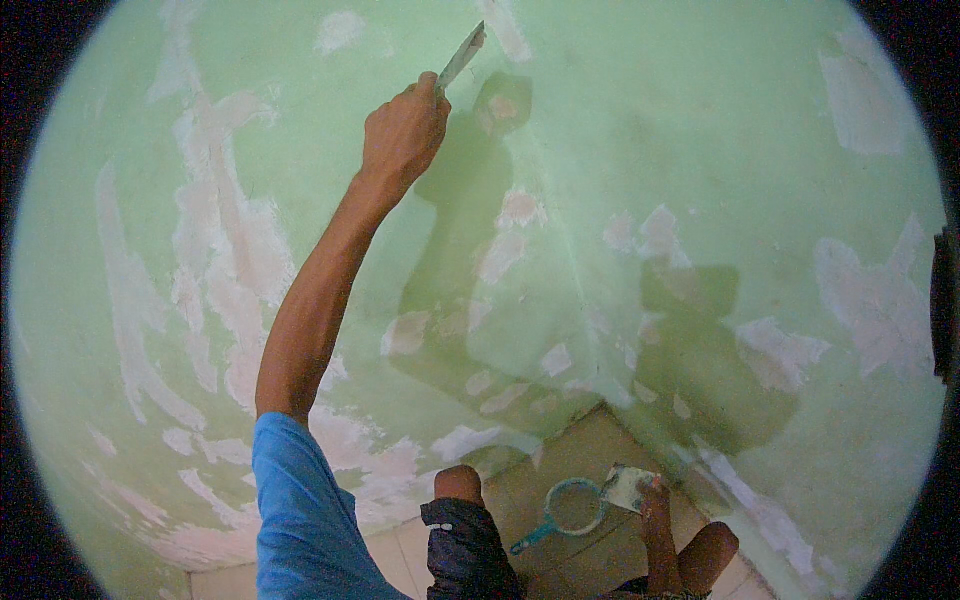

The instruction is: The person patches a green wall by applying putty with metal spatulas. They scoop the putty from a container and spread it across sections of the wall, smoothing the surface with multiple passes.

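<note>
My left arm, in a blue sleeve, reaches up toward the green wall [620, 130]. The fingers of my left hand [404, 132] are wrapped round the handle of a putty knife [464, 58]. Its narrow blade points up and right, with its tip near a pale filler patch [509, 32]; whether it touches the wall I cannot tell. Low on the right, by my knee, my right hand [654, 494] grips a flat, squarish plate [625, 488] smeared with pale putty. How the fingers sit behind the plate is partly hidden.
On the tiled floor [590, 450] stands a round turquoise dipper [575, 507] with a handle, near the plate. Two walls meet in a corner ahead. Filler patches [225, 210] cover much of the left wall. My bent knees [460, 486] are below. A dark object [941, 305] is at the right edge.
</note>
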Demonstrator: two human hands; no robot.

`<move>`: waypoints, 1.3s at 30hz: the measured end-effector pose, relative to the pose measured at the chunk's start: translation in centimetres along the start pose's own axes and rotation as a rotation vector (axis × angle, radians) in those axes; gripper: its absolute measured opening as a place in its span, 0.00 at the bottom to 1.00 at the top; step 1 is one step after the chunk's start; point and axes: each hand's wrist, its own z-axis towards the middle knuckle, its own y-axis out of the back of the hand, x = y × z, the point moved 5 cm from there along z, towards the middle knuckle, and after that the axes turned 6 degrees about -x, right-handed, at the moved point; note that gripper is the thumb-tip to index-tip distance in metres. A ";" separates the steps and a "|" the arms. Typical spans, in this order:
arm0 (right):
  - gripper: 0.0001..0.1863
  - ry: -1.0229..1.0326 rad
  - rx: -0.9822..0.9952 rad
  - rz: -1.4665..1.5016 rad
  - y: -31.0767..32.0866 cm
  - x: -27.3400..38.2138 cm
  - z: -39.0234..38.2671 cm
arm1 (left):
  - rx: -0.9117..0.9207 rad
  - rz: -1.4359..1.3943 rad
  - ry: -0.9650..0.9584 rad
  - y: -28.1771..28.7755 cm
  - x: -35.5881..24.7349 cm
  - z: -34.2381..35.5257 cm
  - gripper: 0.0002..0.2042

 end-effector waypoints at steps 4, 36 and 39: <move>0.23 -0.030 -0.047 -0.007 -0.1 0.1 0.1 | 0.048 0.055 -0.040 -0.4 0.4 0.5 0.12; 0.16 0.162 0.098 0.036 -3.4 4.2 -2.3 | 0.079 -0.645 0.241 -0.5 2.5 1.7 0.16; 0.21 0.053 0.109 -0.119 -2.8 3.7 -0.8 | 0.047 -0.763 0.262 -0.2 3.5 1.8 0.17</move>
